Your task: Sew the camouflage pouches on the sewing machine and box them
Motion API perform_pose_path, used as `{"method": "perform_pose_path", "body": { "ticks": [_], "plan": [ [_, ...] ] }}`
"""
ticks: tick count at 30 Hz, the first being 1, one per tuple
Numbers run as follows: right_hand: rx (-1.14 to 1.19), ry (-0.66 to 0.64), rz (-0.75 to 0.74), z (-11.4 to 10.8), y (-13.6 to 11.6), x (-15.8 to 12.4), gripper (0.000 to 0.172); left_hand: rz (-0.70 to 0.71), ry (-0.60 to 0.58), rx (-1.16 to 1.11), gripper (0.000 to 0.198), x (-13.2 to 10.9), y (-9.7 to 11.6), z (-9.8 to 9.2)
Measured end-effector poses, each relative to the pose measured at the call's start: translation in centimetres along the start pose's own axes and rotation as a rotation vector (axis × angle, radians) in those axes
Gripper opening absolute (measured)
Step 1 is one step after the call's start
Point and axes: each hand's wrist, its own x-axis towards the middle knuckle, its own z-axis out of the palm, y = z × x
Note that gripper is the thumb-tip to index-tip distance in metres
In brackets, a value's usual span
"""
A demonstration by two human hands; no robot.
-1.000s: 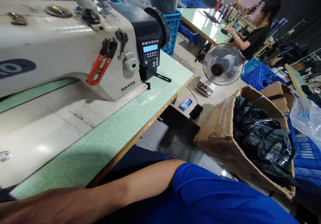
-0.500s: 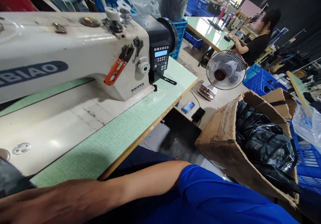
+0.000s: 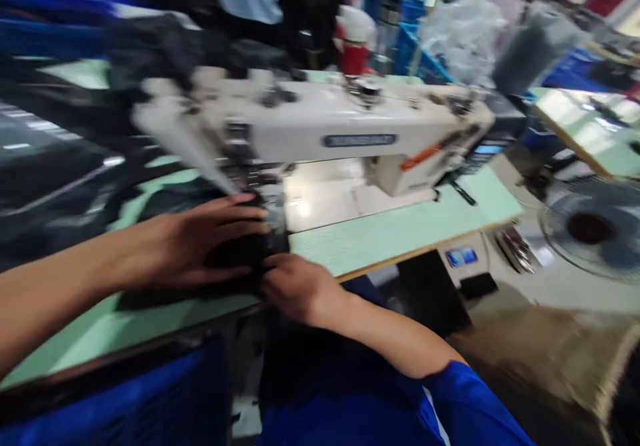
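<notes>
A white sewing machine (image 3: 310,123) stands on a pale green table (image 3: 345,243). Black fabric (image 3: 235,253) lies under and in front of its needle area. My left hand (image 3: 205,239) rests on this fabric, fingers stretched out and pointing toward the needle. Close by on the right, my right hand (image 3: 297,289) has its fingers curled on the fabric's near edge. Motion blur hides the fine details of the needle, the presser foot and the fabric's edges. Orange-handled snips (image 3: 420,157) are attached to the machine's right end.
To the left lies a heap of dark, shiny material (image 3: 55,146). A blue crate (image 3: 150,393) stands at the front left. On the right are a fan (image 3: 590,229), a phone (image 3: 461,257) and a cardboard box (image 3: 545,346). A red and white thread cone (image 3: 355,39) rises behind the machine.
My view has swung left from the machine's right end to its needle end. Both hands are now visible on the black fabric; earlier only one forearm and a blurred hand showed.
</notes>
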Motion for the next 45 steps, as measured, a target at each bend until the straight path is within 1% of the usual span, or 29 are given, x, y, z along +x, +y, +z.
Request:
{"method": "perform_pose_path", "body": {
  "ticks": [1, 2, 3, 4, 5, 6, 7, 8, 10, 12, 15, 17, 20, 23, 25, 27, 28, 30, 31, 34, 35, 36, 38, 40, 42, 45],
  "plan": [
    [-0.004, -0.014, -0.032, 0.1, 0.3, -0.3, 0.030, -0.039, -0.025, 0.009, 0.057, -1.1, -0.1, -0.4],
    [0.116, -0.031, 0.040, 0.3, 0.7, -0.3, 0.022, -0.090, -0.065, -0.013, 0.060, -1.7, -0.3, -0.7],
    [0.348, -0.057, 0.216, 0.7, 1.1, -0.3, 0.014, -0.133, -0.082, -0.044, 0.061, -1.8, -0.6, -0.9],
    [0.552, -0.060, 0.383, 1.2, 1.4, -0.1, 0.011, -0.155, -0.082, -0.065, 0.062, -1.5, -0.8, -1.0],
    [0.749, -0.050, 0.549, 1.8, 1.5, 0.2, 0.015, -0.170, -0.075, -0.086, 0.062, -1.1, -0.9, -1.0],
    [0.915, -0.030, 0.681, 2.4, 1.5, 0.6, 0.020, -0.169, -0.064, -0.102, 0.061, -0.6, -1.0, -1.0],
    [1.030, -0.007, 0.760, 3.1, 1.5, 1.0, 0.024, -0.157, -0.052, -0.114, 0.060, -0.2, -0.9, -0.9],
    [1.108, 0.021, 0.803, 3.8, 1.4, 1.5, 0.026, -0.143, -0.044, -0.124, 0.058, 0.0, -0.8, -0.8],
    [1.196, 0.092, 0.809, 5.3, 1.1, 2.5, 0.024, -0.120, -0.040, -0.140, 0.056, -0.1, -0.6, -0.7],
    [1.230, 0.151, 0.764, 6.6, 0.9, 3.0, 0.021, -0.120, -0.034, -0.152, 0.057, -0.6, -0.6, -0.9],
    [1.225, 0.173, 0.705, 7.9, 0.9, 2.8, 0.029, -0.121, -0.069, -0.157, 0.064, -1.1, -0.7, -2.0],
    [1.220, 0.163, 0.686, 8.1, 1.0, 2.5, 0.031, -0.109, -0.127, -0.144, 0.070, -1.0, -0.6, -3.0],
    [1.219, 0.162, 0.669, 8.1, 1.0, 2.6, 0.024, -0.109, -0.193, -0.106, 0.076, -0.6, -0.6, -3.6],
    [1.190, 0.164, 0.689, 7.9, 0.9, 3.0, 0.017, -0.115, -0.178, -0.084, 0.076, -0.6, -0.9, -2.8],
    [1.171, 0.130, 0.687, 7.3, 1.0, 2.8, 0.020, -0.145, -0.150, -0.086, 0.067, -0.9, -1.2, -1.8],
    [1.112, 0.039, 0.675, 6.0, 1.1, 1.7, 0.027, -0.198, -0.141, -0.085, 0.058, -1.2, -1.5, -0.9],
    [1.037, -0.018, 0.662, 5.1, 1.2, 0.9, 0.031, -0.216, -0.148, -0.083, 0.056, -1.3, -1.6, -0.4],
    [0.760, -0.107, 0.587, 3.0, 1.5, -1.1, 0.037, -0.219, -0.174, -0.080, 0.053, -1.3, -1.8, 0.2],
    [0.566, -0.112, 0.490, 1.9, 1.6, -2.0, 0.037, -0.215, -0.182, -0.078, 0.051, -1.3, -1.8, 0.4],
    [-0.012, -0.074, 0.085, -0.4, 2.3, -3.7, 0.028, -0.228, -0.175, -0.062, 0.045, -1.2, -1.9, 1.0],
    [-0.149, -0.084, -0.020, -0.8, 2.6, -3.9, 0.027, -0.240, -0.168, -0.059, 0.045, -1.2, -1.9, 1.2],
    [-0.246, -0.111, -0.092, -1.1, 3.0, -4.0, 0.027, -0.251, -0.162, -0.060, 0.044, -1.2, -2.0, 1.5],
    [-0.345, -0.169, -0.157, -1.4, 3.5, -3.8, 0.029, -0.260, -0.149, -0.074, 0.040, -1.4, -2.2, 2.1],
    [-0.376, -0.194, -0.176, -1.5, 3.8, -3.5, 0.030, -0.256, -0.116, -0.095, 0.035, -1.6, -2.3, 2.7],
    [-0.409, -0.185, -0.180, -1.5, 3.8, -3.0, 0.031, -0.252, -0.070, -0.122, 0.033, -1.9, -2.1, 3.0],
    [-0.533, -0.157, -0.193, -0.9, 3.6, -1.7, 0.033, -0.250, -0.018, -0.154, 0.035, -2.4, -1.3, 2.9]
  ]
}}
